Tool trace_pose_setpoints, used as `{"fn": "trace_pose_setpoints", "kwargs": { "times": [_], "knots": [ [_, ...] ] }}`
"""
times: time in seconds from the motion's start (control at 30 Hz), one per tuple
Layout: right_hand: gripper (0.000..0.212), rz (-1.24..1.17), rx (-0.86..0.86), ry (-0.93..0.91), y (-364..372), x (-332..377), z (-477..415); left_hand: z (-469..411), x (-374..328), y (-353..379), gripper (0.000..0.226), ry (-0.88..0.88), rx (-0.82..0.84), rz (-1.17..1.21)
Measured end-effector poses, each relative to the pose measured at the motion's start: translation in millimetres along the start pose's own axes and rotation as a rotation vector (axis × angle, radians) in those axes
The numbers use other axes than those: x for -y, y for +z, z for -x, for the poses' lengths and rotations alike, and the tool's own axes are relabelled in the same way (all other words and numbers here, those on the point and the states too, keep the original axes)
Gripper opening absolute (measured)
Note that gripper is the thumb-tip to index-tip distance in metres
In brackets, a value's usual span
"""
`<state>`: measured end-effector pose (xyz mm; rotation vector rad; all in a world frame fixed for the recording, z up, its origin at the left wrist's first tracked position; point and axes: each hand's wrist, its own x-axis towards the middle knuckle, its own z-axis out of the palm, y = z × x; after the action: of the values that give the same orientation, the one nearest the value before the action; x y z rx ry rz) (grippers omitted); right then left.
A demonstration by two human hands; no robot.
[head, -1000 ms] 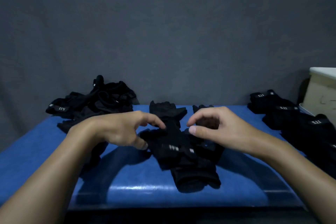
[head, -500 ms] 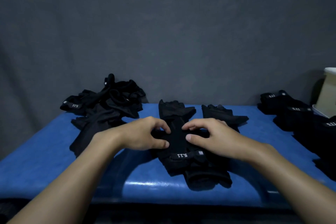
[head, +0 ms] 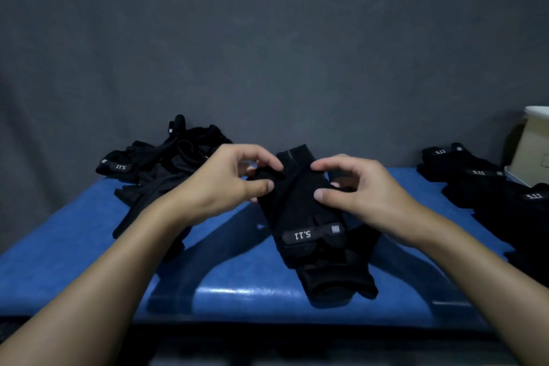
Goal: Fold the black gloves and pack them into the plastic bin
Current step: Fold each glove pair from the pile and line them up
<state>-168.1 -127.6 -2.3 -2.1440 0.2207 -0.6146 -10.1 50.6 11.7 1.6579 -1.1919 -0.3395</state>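
A pair of black gloves with a "5.11" wrist tab lies stacked in the middle of the blue table, cuffs toward me. My left hand pinches the finger end on its left side. My right hand pinches the finger end on its right side, thumb on top. The finger end is lifted off the table. The pale plastic bin stands at the far right edge, partly cut off by the frame.
A loose heap of black gloves lies at the back left of the table. A row of folded black gloves sits at the right, in front of the bin. A grey cloth backdrop hangs behind.
Both hands have gone from pressing flat on the gloves to pinching their finger end and raising it. The second glove that lay beside the first is now gathered with it.
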Motion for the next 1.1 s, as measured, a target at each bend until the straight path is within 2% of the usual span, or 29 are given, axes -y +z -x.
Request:
{"fn": "trace_pose_setpoints", "kwargs": {
  "times": [0.1,0.23,0.3,0.4,0.53,0.63,0.83,0.93,1.03,1.1],
  "knots": [
    [0.032,-0.158,-0.005,0.107,-13,7,10,0,-11,11,0.028,0.024,-0.033,0.126],
    [0.029,-0.286,0.026,0.252,-24,10,26,-2,-19,29,0.024,-0.03,-0.064,0.249],
    [0.028,-0.222,0.054,0.301,-26,6,32,-3,-17,36,0.022,-0.076,-0.038,0.236],
    [0.031,0.036,0.115,0.293,-25,-2,39,-4,-9,46,0.018,-0.162,0.037,0.127],
    [0.043,0.364,0.177,0.228,-23,-9,42,-3,-1,54,0.017,-0.136,0.154,-0.236],
    [0.043,0.398,0.192,0.166,-24,-9,42,2,-4,56,0.025,-0.123,0.226,-0.4],
    [0.04,0.408,0.187,0.185,-28,-13,42,8,4,54,0.031,-0.124,0.302,-0.461],
    [0.035,0.408,0.21,0.175,-26,-15,43,12,6,56,0.033,-0.105,0.286,-0.516],
    [0.029,0.412,0.208,0.155,-25,-18,42,18,-4,56,0.029,-0.008,0.208,-0.465],
    [0.027,0.403,0.2,0.156,-25,-18,42,23,-12,53,0.04,0.039,0.254,-0.439]
  ]
}}
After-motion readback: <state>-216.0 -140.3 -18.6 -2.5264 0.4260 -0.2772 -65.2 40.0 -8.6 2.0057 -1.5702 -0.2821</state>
